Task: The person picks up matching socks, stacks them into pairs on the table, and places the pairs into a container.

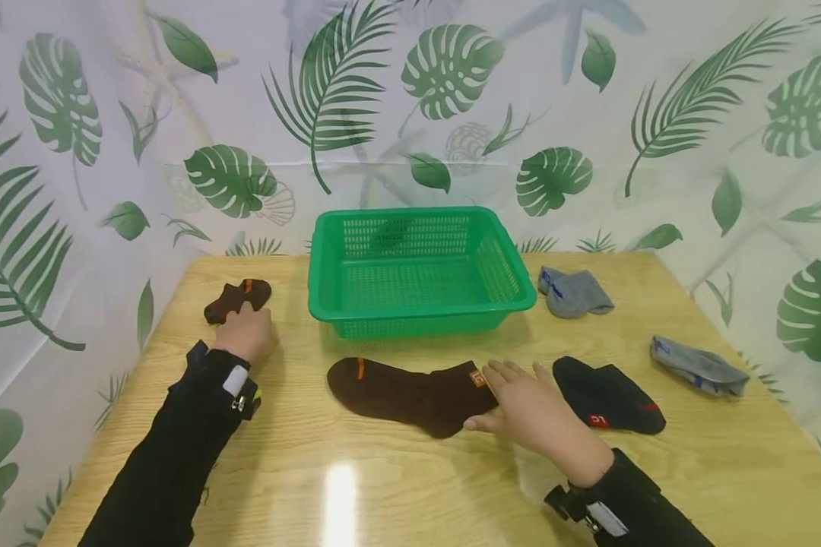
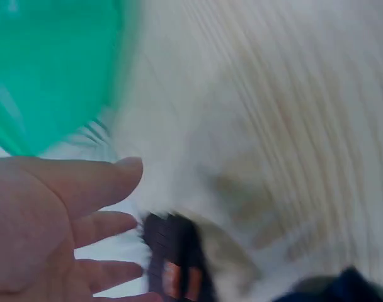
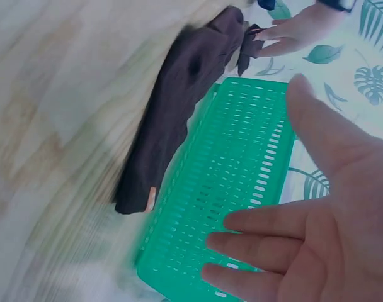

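A small bunched brown sock with orange marks lies at the table's left. My left hand reaches over its near edge; in the left wrist view the fingers are extended beside the sock, thumb apart. Whether they touch it I cannot tell. A longer brown sock lies flat in front of the basket, an orange label at its right end. My right hand is at that end, fingers spread. The right wrist view shows its palm with nothing in it and the long sock beyond.
A green plastic basket with mesh sides stands at the back middle. Right of my right hand lies a dark navy sock with a red label. Two grey socks lie farther right, one folded, the other nearer the edge. Leaf-print cloth surrounds the table.
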A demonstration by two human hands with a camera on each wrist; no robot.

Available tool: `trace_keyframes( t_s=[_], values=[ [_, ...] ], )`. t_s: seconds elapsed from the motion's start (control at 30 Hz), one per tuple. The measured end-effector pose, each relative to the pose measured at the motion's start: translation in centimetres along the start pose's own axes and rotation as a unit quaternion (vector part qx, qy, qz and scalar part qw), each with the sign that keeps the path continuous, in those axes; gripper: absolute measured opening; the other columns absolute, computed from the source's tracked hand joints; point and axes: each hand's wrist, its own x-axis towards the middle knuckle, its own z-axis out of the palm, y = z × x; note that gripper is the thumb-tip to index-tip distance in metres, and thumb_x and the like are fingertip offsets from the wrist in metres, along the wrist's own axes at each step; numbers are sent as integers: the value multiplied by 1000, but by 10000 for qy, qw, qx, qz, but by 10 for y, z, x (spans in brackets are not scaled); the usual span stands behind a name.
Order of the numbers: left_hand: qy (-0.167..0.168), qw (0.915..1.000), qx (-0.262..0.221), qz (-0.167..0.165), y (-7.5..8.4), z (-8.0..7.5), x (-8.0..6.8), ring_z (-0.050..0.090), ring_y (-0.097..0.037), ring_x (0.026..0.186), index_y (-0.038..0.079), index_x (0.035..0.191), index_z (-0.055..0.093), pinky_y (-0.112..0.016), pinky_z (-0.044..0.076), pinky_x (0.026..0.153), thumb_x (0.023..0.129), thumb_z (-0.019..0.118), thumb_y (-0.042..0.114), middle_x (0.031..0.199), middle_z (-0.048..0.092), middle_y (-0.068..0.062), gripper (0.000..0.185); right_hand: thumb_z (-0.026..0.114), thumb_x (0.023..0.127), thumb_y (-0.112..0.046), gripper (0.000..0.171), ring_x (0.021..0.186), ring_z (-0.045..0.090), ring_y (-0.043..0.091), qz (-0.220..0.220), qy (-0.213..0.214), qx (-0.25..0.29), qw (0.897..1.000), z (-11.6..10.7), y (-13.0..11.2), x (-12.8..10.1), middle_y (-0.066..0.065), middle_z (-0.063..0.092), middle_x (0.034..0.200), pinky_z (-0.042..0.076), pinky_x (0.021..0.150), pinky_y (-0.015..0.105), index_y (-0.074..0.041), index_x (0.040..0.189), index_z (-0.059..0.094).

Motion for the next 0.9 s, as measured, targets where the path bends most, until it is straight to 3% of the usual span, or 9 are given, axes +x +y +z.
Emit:
trace_keyframes(
  t_s=[0.1,0.23,0.43,0.57,0.73,0.9],
  values=[
    [-274,9989,-127,-352,-9,1,12,31,-64,123,-9,138,43,-74,35,90,93,47,10,142,27,-42,49,66,82,-59,88,135,36,43,-97,-56,175,9998,0,-1,0,24,45,144,26,107,64,3,141,47],
    [-511,9975,-206,-451,-9,7,18,34,-61,123,-9,126,55,-74,35,90,88,59,15,136,39,-39,45,65,83,-59,85,133,40,43,-188,-182,301,9992,-1,-2,-3,25,46,142,30,106,62,3,138,49],
    [-148,9998,-29,-114,-3,17,14,53,-54,107,-8,103,68,-62,49,79,90,53,10,114,58,-32,27,63,87,-56,79,124,50,44,-327,-235,465,9981,1,-3,-8,26,51,137,39,101,59,5,136,51],
    [-141,9987,315,370,10,18,-1,55,-52,103,-7,109,67,-58,50,79,92,50,7,113,58,-29,28,63,89,-53,75,117,55,44,-399,-245,558,9973,3,-5,-11,27,53,134,43,98,54,6,134,52],
    [-121,9915,729,1069,29,27,-36,55,-48,101,-7,120,63,-54,48,86,87,60,6,114,59,-26,35,64,88,-52,74,117,55,44,-366,-344,672,9965,5,-9,-14,27,53,133,44,98,54,6,132,54],
    [-177,9861,514,1567,44,34,-65,58,-43,101,-5,120,65,-50,50,86,84,72,16,112,61,-21,42,65,88,-51,74,119,53,45,-321,-506,814,9949,6,-12,-15,27,52,134,42,99,55,8,132,54]
  ],
)
